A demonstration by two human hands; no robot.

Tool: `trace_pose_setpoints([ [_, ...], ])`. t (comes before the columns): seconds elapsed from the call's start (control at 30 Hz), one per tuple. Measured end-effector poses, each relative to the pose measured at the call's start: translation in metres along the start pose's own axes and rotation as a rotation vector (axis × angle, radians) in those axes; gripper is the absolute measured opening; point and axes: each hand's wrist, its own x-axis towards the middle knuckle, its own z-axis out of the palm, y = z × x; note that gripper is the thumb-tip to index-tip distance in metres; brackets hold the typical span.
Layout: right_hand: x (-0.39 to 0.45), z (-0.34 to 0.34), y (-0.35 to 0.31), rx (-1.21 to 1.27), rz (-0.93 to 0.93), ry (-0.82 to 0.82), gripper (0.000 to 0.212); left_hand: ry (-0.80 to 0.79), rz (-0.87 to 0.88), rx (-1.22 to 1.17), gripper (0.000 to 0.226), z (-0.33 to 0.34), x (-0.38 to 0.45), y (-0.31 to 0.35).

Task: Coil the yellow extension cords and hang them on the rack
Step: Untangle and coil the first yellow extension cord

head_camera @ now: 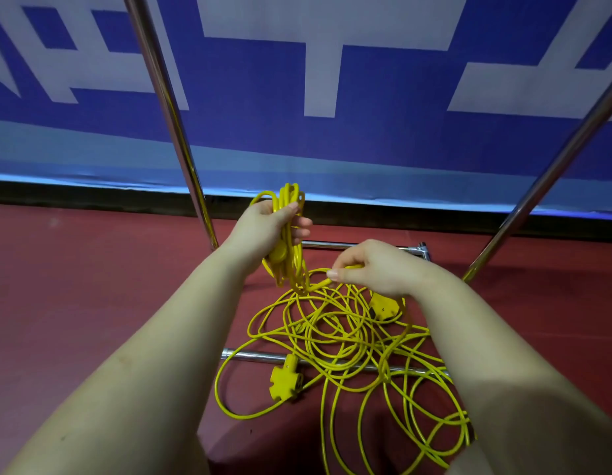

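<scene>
From the head view, the left hand (270, 224) grips a gathered coil of yellow cord (289, 241) held upright above the red floor (92, 286), just in front of the rack's chrome base bar (359, 246). The right hand (369, 269) pinches a strand of the same cord between thumb and fingers, close beside the coil. Below both hands the loose cord pile (342, 337) sprawls on the floor across the rack's nearer base bar (253, 355), with one yellow socket block (284, 378) against that bar and another (385, 306) under the right wrist.
</scene>
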Motion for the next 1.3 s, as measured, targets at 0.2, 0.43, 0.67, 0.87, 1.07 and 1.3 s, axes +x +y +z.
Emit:
trace_pose_setpoints([
  [0.2,0.005,-0.005,0.002,0.429,-0.086,0.253,0.013,-0.154,-0.026,0.214,0.016,0.019,-0.007,-0.011],
  [0.43,0.005,-0.009,0.013,0.516,0.028,0.427,0.015,-0.228,-0.041,0.182,0.017,0.028,-0.007,-0.013],
  [0.67,0.007,-0.013,0.028,0.472,0.128,0.516,0.019,0.023,-0.065,-0.055,0.016,0.018,0.003,-0.006],
  [0.87,-0.002,-0.027,0.021,0.517,0.043,0.605,0.020,0.022,-0.080,-0.093,0.018,0.011,0.003,-0.006],
  [1.07,-0.004,-0.024,0.019,0.343,0.047,0.417,0.024,0.012,-0.068,-0.073,0.015,0.006,0.003,-0.003],
  [1.3,0.004,-0.012,0.010,0.426,-0.020,0.403,0.014,-0.162,-0.075,0.166,0.017,0.021,-0.005,-0.013],
])
